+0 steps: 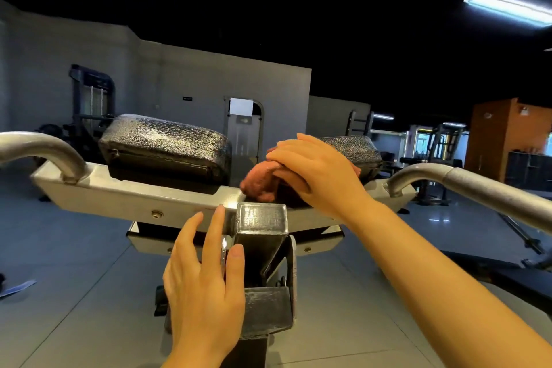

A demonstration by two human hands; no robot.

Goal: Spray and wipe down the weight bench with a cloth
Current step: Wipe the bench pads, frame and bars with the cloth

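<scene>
The cloth point(259, 184) is a reddish-brown wad lying under your right hand point(316, 172), bunched on the metal crossbar point(119, 193) of the weight bench, in the gap between the two black pads. Most of it bulges out to the left of your palm; a small edge shows past your knuckles on the far side. Your right hand lies flat over it with fingers stretched out and pointing left — pressing down on the cloth rather than curling round it, as far as the view shows.

Just beyond that hand sits the right pad point(355, 149), partly hidden by your fingers. To the hand's left is the larger left pad point(164, 143), its cracked black cover shiny under the light.

Your left hand point(203, 284) is nearer to you and lower, grasping nothing: fingers straight and slightly spread, the fingertips touching the near face of the crossbar, the thumb resting beside the square steel post point(261, 218) and a small metal knob point(224, 251) on it.

Out past each hand a curved silver handle bar rises from the crossbar's ends — one on the left point(44, 148), one on the right point(466, 181). Behind stand grey walls, other gym machines point(92, 98) and an orange wall point(504, 140) far right.
</scene>
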